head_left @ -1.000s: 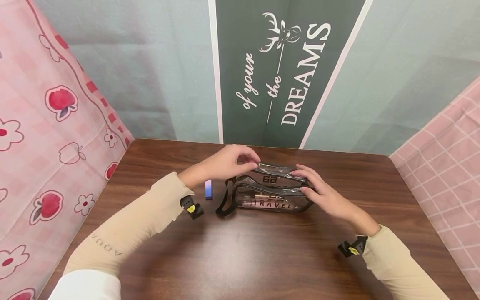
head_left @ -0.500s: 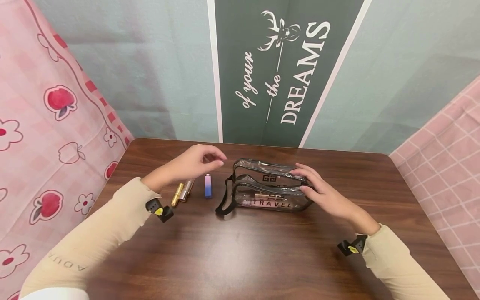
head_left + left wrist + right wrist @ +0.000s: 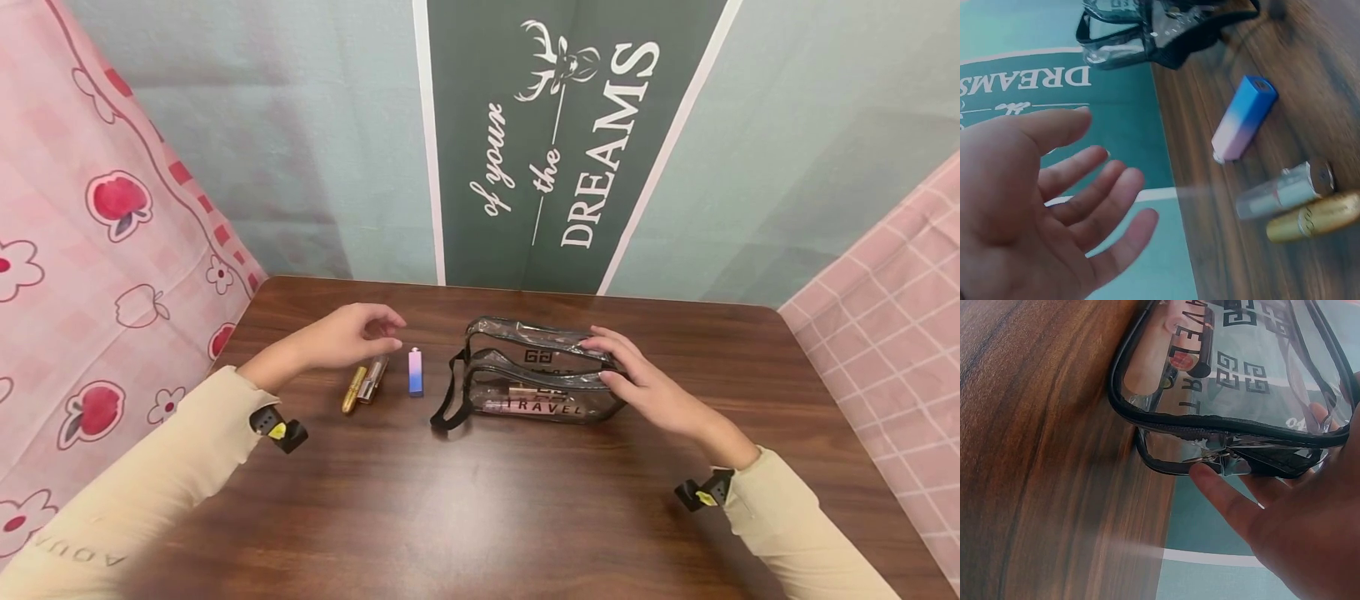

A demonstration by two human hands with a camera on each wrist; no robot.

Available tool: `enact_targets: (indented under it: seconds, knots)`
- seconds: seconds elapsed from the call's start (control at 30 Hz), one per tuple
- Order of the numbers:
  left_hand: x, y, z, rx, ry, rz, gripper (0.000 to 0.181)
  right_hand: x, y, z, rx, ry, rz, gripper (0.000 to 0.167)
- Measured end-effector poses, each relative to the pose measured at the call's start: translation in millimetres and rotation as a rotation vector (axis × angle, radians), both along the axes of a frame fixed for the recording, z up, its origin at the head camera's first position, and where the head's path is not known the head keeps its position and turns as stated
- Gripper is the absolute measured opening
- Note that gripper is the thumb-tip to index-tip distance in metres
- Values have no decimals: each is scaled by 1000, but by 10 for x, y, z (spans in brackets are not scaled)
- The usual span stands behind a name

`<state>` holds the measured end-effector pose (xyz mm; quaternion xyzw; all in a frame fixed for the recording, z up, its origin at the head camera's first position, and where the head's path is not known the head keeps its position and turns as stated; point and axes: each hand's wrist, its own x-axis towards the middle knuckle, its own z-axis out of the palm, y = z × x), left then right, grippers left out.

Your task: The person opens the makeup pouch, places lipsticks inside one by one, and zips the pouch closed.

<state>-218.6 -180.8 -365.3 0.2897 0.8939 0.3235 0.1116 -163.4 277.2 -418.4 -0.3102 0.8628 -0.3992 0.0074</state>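
Observation:
A clear pouch with black trim [image 3: 525, 408] lies on the table, its top parted and a few tubes inside. My right hand [image 3: 652, 392] holds the pouch's right end, thumb on the near edge and fingers on the far one. My left hand [image 3: 337, 337] hovers empty with relaxed fingers, left of a pink-and-blue tube [image 3: 416, 373]. Below that hand lie a gold tube [image 3: 354, 390] and a clear-capped tube [image 3: 372, 379], side by side. In the left wrist view the fingers [image 3: 1104, 187] are loosely bent, touching nothing.
The pouch's black strap loop [image 3: 450, 408] lies at its left end. Behind the wooden table [image 3: 480, 517] hangs a green and grey cloth with lettering [image 3: 615, 150]. Pink cloths stand along the left [image 3: 112, 300] and right sides.
My left hand has left the pouch's opening and moved left, past the pink-and-blue tube. This uncovered the gold and clear-capped tubes. The right hand has stayed on the pouch.

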Motion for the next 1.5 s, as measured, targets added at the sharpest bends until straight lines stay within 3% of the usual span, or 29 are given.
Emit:
enact_targets:
  seconds: [0.17, 0.4, 0.6, 0.9, 1.13, 1.5]
  knots:
    - [24, -97, -2, -96, -51, 19, 46, 3, -1, 0, -3, -1, 3, 44]
    - [80, -212, -45, -297, -240, 79, 63, 5, 3, 5, -2, 1, 3, 44]
    - [115, -325, -201, -361, -262, 95, 64, 3, 2, 3, 1, -9, -1, 44]
    - [211, -410, -394, -282, -353, 166, 58, -5, 9, 5, 11, -13, -11, 44]
    - [205, -381, -535, -250, -340, 190, 49, 3, 3, -1, 14, -4, -12, 43]
    - [197, -401, -569, -219, -401, 217, 42, 0, 10, -16, 0, -2, -3, 44]
